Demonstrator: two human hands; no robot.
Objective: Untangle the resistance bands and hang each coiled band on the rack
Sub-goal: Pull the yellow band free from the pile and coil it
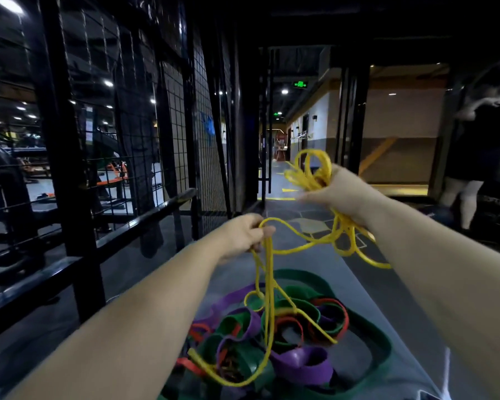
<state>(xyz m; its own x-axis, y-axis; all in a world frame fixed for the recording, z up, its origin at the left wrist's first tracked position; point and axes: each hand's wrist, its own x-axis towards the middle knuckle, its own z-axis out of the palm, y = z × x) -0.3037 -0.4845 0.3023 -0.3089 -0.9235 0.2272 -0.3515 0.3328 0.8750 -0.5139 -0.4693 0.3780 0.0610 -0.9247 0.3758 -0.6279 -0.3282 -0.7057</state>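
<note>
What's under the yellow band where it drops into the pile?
Green bands, purple bands and a red band lie tangled beneath the yellow band, on a grey surface. How they interlock deeper down is covered, so I cannot tell.

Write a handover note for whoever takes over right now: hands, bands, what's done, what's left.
Right hand: raised, grips a gathered bunch of loops of the yellow band.
Left hand: lower, pinches a strand of the same band.
The yellow band's lower part runs down into the pile of green, purple and red bands and is threaded through it.
Done: yellow band partly gathered.
Left: pull it free, finish the coil, hang it; then sort and hang the pile, where nothing is separated yet.
</note>
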